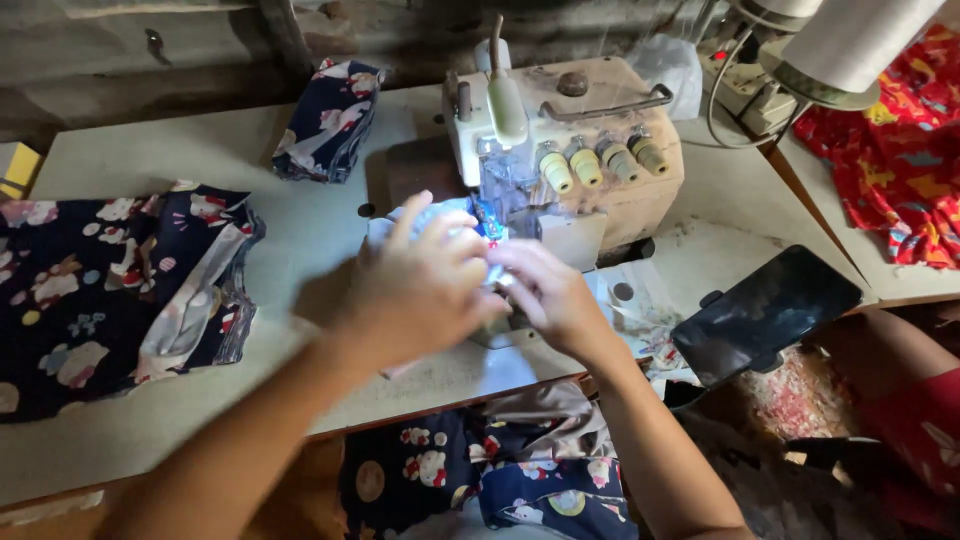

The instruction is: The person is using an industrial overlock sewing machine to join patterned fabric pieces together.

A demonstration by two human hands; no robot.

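My left hand (420, 285) and my right hand (545, 295) are pressed together over a small pale piece of cloth (400, 228) at the needle area of a cream overlock sewing machine (575, 150). My left hand lies flat on the cloth with its fingers spread toward the presser foot. The fingers of my right hand pinch the cloth just in front of the machine. Most of the cloth is hidden under my hands.
A pile of dark navy patterned fabric (110, 290) lies at the left, with a folded piece (330, 120) further back. More navy fabric (480, 470) hangs below the table edge. A black phone (765, 312) sits on a holder at the right. Red printed cloth (905, 160) and a white thread cone (850, 40) are at the far right.
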